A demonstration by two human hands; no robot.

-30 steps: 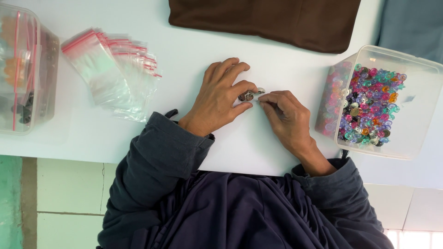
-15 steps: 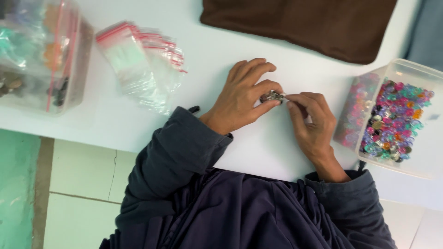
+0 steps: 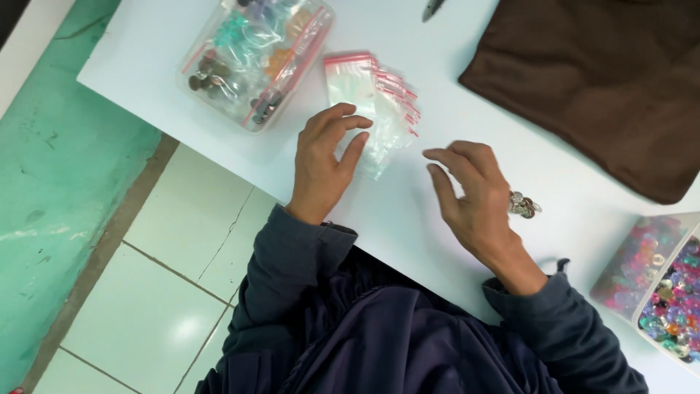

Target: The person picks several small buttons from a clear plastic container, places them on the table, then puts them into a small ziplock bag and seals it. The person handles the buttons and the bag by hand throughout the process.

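My left hand (image 3: 326, 162) rests open on the white table (image 3: 452, 95), its fingertips touching a stack of small clear zip bags with red strips (image 3: 379, 102). My right hand (image 3: 470, 193) hovers open just right of the bags, fingers spread, holding nothing. A small pile of shiny beads (image 3: 522, 205) lies on the table beside the right hand's far edge.
A clear plastic box with filled bags of beads (image 3: 251, 58) stands at the table's left end. Another clear box of colourful beads (image 3: 667, 288) sits at the right edge. A brown cloth (image 3: 605, 87) lies at the back right. A dark tool tip (image 3: 432, 9) shows at the top.
Both hands have let go of the small bead cluster, which now lies on the table. They have moved left toward the zip bags, and the view has swung left.
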